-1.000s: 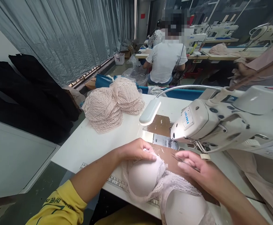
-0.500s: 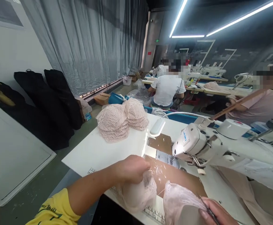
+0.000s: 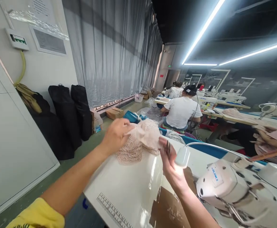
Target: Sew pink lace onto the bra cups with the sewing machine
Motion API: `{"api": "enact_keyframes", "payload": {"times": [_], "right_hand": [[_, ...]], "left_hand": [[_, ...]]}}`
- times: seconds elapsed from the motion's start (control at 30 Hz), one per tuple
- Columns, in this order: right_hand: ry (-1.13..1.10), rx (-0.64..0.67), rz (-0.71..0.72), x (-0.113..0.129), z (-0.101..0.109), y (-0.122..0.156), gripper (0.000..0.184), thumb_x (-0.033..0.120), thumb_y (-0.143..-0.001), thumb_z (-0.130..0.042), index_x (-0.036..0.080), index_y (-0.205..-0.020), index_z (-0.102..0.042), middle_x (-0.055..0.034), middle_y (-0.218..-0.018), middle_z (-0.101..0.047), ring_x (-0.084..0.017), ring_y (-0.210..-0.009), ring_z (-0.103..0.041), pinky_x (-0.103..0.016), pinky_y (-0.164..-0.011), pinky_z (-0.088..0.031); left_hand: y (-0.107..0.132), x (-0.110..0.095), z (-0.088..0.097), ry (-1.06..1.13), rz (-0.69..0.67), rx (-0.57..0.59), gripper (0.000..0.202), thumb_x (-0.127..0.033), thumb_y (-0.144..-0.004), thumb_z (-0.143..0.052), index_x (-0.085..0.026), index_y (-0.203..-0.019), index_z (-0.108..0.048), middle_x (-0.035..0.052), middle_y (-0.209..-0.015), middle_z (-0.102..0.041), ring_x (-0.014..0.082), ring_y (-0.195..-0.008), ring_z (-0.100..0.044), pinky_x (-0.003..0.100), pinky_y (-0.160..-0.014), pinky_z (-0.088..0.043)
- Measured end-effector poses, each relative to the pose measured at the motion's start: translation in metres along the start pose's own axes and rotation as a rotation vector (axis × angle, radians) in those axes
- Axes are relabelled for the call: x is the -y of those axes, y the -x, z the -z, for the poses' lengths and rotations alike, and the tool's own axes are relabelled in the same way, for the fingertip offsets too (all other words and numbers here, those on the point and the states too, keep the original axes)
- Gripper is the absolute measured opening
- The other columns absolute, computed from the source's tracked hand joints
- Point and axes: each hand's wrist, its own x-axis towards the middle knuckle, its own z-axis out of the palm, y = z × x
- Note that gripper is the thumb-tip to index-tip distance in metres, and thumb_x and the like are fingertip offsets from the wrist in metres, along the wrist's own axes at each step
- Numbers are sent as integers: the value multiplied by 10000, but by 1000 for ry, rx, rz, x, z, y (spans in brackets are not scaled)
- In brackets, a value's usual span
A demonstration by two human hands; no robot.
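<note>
My left hand point(image 3: 116, 134) is raised over the far part of the white sewing table point(image 3: 126, 186), pinching the edge of a pale pink lace bra point(image 3: 148, 134). My right hand point(image 3: 170, 164) grips the same bra from the right and also holds a small dark tool, probably thread snips point(image 3: 168, 148), between its fingers. The held bra hangs just above a stack of similar pink lace bras point(image 3: 131, 152) on the table.
A white Juki sewing machine point(image 3: 226, 186) with a gooseneck lamp point(image 3: 182, 156) fills the right side. A person in a white shirt point(image 3: 181, 112) sits at another table beyond. Black bags point(image 3: 67, 114) lean on the left wall, beside a cardboard box point(image 3: 114, 113).
Both hands lifted the bra from the near table edge and carried it forward to just above the stack. The camera tilted up, showing more of the room.
</note>
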Motion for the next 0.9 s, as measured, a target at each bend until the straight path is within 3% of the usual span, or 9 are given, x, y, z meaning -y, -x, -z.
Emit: {"api": "enact_keyframes", "payload": {"times": [0.07,0.13,0.27,0.37,0.47,0.6,0.73,0.8,0.9], "right_hand": [[24,-81,75,-11,-14,-36,444,379,-956,-332,203,-1356,-411,-111,-1462,-377,-237,-1369,-322,-456,-1138,-247],[54,-95,109,-30,-26,-62,447,367,-950,-334,196,-1353,-421,-113,-1488,-336,-237,-1382,-297,-471,-1144,-221],[124,10,51,-80,-42,-75,432,365,-929,-353,199,-1299,-501,-125,-1404,-472,-248,-1330,-391,-503,-1113,-279],[184,62,-16,-102,-40,-59,464,331,-926,-326,151,-1329,-470,-164,-1422,-445,-273,-1350,-361,-531,-1112,-267],[226,138,-20,-97,-25,-31,486,277,-924,-309,120,-1373,-409,-176,-1474,-367,-260,-1386,-297,-503,-1129,-245],[236,334,15,-59,11,24,441,200,-887,-364,181,-1313,-477,-130,-1405,-482,-244,-1306,-433,-442,-1077,-356],[296,552,-35,-13,69,90,321,115,-817,-404,267,-992,-626,-22,-953,-697,-179,-847,-662,-289,-743,-538],[445,535,-144,-1,107,125,273,109,-776,-432,268,-868,-634,-15,-850,-680,-184,-769,-648,-284,-673,-526],[647,278,-313,0,174,180,228,206,-803,-460,255,-951,-627,-51,-923,-688,-211,-817,-660,-312,-700,-527]], "left_hand": [[-28,20,-7,40,-79,-188,228,-210,-871,-511,-214,-1025,-680,79,-1160,-591,210,-1080,-537,371,-947,-418],[-43,36,-26,66,-73,-213,244,-187,-860,-510,-212,-1033,-680,82,-1247,-562,220,-1182,-491,407,-1020,-375],[-26,51,-80,81,57,215,249,-247,-817,-594,-201,-1037,-701,95,-1277,-572,267,-1229,-470,438,-1055,-350],[-1,51,-107,79,92,323,531,-434,-723,-711,-200,-1192,-631,136,-1360,-511,364,-1291,-397,561,-1069,-282],[8,48,-112,70,147,376,705,-549,-747,-656,-221,-1348,-487,122,-1464,-388,360,-1370,-279,585,-1108,-178],[1,45,-105,44,153,370,668,-530,-792,-616,-203,-1356,-468,123,-1470,-380,323,-1379,-281,543,-1124,-185],[11,38,-98,17,101,328,582,-500,-800,-597,-182,-1283,-535,132,-1422,-445,320,-1357,-328,541,-1115,-233],[26,32,-92,32,70,297,562,-525,-807,-562,-185,-1255,-557,127,-1411,-457,310,-1338,-363,514,-1114,-269],[56,18,-78,88,66,315,521,-522,-836,-523,-206,-1248,-562,102,-1383,-490,284,-1301,-419,478,-1106,-314]]}}
